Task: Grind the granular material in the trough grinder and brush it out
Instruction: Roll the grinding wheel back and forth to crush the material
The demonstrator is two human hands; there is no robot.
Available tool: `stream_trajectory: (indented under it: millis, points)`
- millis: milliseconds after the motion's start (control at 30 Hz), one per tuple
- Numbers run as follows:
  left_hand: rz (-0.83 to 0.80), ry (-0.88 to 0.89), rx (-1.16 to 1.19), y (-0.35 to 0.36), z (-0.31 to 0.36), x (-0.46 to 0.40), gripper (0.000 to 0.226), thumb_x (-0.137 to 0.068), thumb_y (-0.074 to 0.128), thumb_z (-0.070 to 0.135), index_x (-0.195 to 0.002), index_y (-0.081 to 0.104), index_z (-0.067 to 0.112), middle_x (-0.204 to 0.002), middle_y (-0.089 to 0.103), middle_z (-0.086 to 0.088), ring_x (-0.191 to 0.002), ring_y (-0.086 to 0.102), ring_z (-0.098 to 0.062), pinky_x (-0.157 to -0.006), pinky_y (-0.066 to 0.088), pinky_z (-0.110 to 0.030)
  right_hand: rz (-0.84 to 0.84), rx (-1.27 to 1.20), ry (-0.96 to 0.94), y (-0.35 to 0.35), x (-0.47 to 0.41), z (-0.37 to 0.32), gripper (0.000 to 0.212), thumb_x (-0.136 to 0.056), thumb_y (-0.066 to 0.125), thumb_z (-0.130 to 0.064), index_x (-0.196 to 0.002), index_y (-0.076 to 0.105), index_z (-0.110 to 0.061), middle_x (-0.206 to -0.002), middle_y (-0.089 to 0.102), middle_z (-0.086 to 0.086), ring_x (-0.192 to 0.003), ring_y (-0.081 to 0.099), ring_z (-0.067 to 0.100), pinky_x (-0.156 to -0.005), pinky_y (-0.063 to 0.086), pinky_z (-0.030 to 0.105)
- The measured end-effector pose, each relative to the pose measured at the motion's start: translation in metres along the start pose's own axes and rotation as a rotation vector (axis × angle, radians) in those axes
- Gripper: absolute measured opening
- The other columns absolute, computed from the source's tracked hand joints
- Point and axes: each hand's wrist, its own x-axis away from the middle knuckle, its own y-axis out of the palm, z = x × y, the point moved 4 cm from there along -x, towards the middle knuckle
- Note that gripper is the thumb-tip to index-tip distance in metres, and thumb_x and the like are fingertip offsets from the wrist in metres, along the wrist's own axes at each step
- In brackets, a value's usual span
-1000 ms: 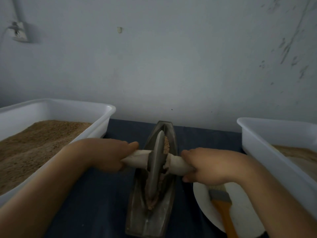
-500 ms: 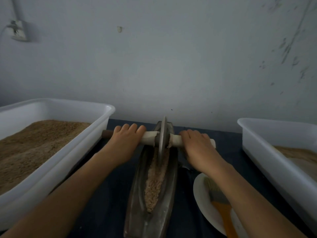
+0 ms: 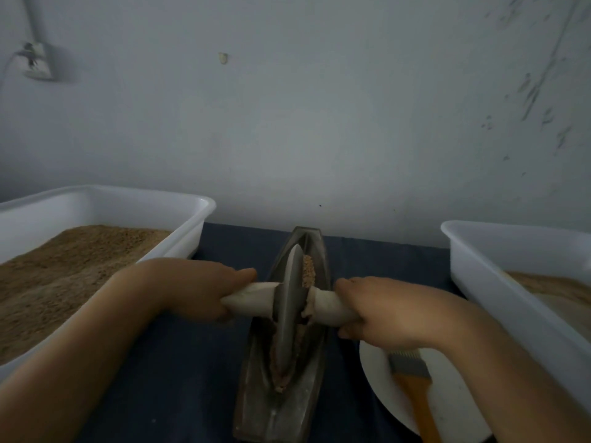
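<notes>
A dark boat-shaped trough grinder lies lengthwise on the blue cloth in the middle. Its grey grinding wheel stands upright in the groove, near the trough's middle. A pale wooden axle runs through the wheel. My left hand grips the axle's left end and my right hand grips its right end. Tan granular material shows in the groove beyond the wheel, and crushed material lies under it. A brush with an orange handle lies on a white plate at the lower right.
A white tub full of brown granular material stands on the left. Another white tub with paler material stands on the right. A grey wall rises just behind the table, with a socket at the upper left.
Half a second ago the wheel was at the trough's far end with both hands stretched forward. Both hands have pulled it back toward me to the middle, covering the near grain.
</notes>
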Motion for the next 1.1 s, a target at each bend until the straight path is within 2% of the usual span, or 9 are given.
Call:
stream_trajectory:
  millis: [100,267,333,467,567,667,833,1000,1100]
  points:
    - [0.05,-0.002,0.025,0.001,-0.001,-0.008,0.025,-0.092,0.053,0.018,-0.102,0.032,0.028,-0.094,0.047,0.007,-0.087,0.048,-0.009,-0.079,0.038,-0.024,0.023,-0.03,0.026,0.001,-0.008,0.006,0.025,-0.095,0.052,-0.028,-0.112,0.044,-0.013,-0.108,0.051,0.004,-0.087,0.045,0.013,-0.059,0.034,0.022]
    - [0.182,-0.049,0.003,-0.004,-0.011,-0.03,0.031,-0.092,0.054,0.02,-0.118,0.038,0.021,-0.115,0.05,-0.001,-0.1,0.05,-0.015,-0.088,0.039,-0.03,0.257,0.041,0.09,0.01,-0.036,0.029,0.024,-0.092,0.052,-0.021,-0.114,0.043,-0.016,-0.113,0.049,0.002,-0.095,0.045,0.015,-0.072,0.028,0.029]
    - [0.311,-0.1,-0.071,-0.004,-0.014,-0.042,0.035,-0.092,0.053,0.023,-0.122,0.036,0.022,-0.121,0.048,0.0,-0.107,0.049,-0.018,-0.094,0.037,-0.034,0.405,0.117,0.1,0.015,-0.047,0.039,0.033,-0.089,0.055,-0.021,-0.119,0.044,-0.017,-0.116,0.049,0.001,-0.103,0.046,0.019,-0.075,0.026,0.03]
    - [0.716,-0.198,-0.342,0.002,-0.01,-0.058,0.045,-0.088,0.054,0.02,-0.128,0.032,0.025,-0.121,0.043,0.002,-0.112,0.043,-0.019,-0.096,0.031,-0.035,0.573,0.146,0.131,0.022,-0.058,0.05,0.04,-0.083,0.057,-0.013,-0.122,0.045,-0.017,-0.115,0.05,0.001,-0.104,0.044,0.02,-0.08,0.028,0.032]
    - [0.801,-0.19,-0.388,0.004,-0.008,-0.061,0.049,-0.086,0.057,0.019,-0.128,0.032,0.026,-0.12,0.043,0.004,-0.11,0.043,-0.018,-0.095,0.03,-0.033,0.587,0.146,0.151,0.025,-0.058,0.05,0.04,-0.085,0.055,-0.011,-0.123,0.044,-0.017,-0.115,0.049,0.001,-0.103,0.044,0.02,-0.08,0.028,0.031]
    - [0.743,-0.159,-0.337,0.004,-0.011,-0.055,0.046,-0.089,0.056,0.024,-0.128,0.031,0.026,-0.122,0.044,0.004,-0.112,0.045,-0.017,-0.097,0.032,-0.033,0.499,0.17,0.139,0.023,-0.053,0.043,0.03,-0.089,0.052,-0.016,-0.118,0.043,-0.015,-0.113,0.049,0.003,-0.101,0.045,0.021,-0.072,0.024,0.031]
    - [0.409,-0.107,-0.195,0.007,-0.007,-0.03,0.044,-0.092,0.053,0.031,-0.129,0.029,0.027,-0.125,0.046,0.005,-0.112,0.046,-0.014,-0.098,0.035,-0.032,0.243,0.079,0.087,0.011,-0.032,0.02,0.023,-0.094,0.049,-0.021,-0.115,0.042,-0.013,-0.114,0.05,0.005,-0.099,0.047,0.02,-0.071,0.026,0.028]
    - [0.093,-0.021,-0.086,0.004,0.003,-0.001,0.03,-0.093,0.054,0.026,-0.108,0.029,0.035,-0.105,0.048,0.007,-0.092,0.047,-0.006,-0.083,0.037,-0.022,-0.013,0.011,0.024,0.003,-0.005,0.002,0.032,-0.095,0.052,-0.03,-0.119,0.042,-0.012,-0.115,0.05,0.006,-0.091,0.045,0.015,-0.063,0.034,0.024]
    - [0.04,-0.011,-0.05,0.001,0.005,0.003,0.028,-0.093,0.053,0.024,-0.098,0.028,0.034,-0.097,0.047,0.009,-0.088,0.048,-0.007,-0.082,0.039,-0.024,-0.067,-0.005,0.012,0.001,-0.002,0.002,0.031,-0.094,0.053,-0.032,-0.116,0.043,-0.012,-0.111,0.051,0.006,-0.088,0.044,0.013,-0.058,0.031,0.019]
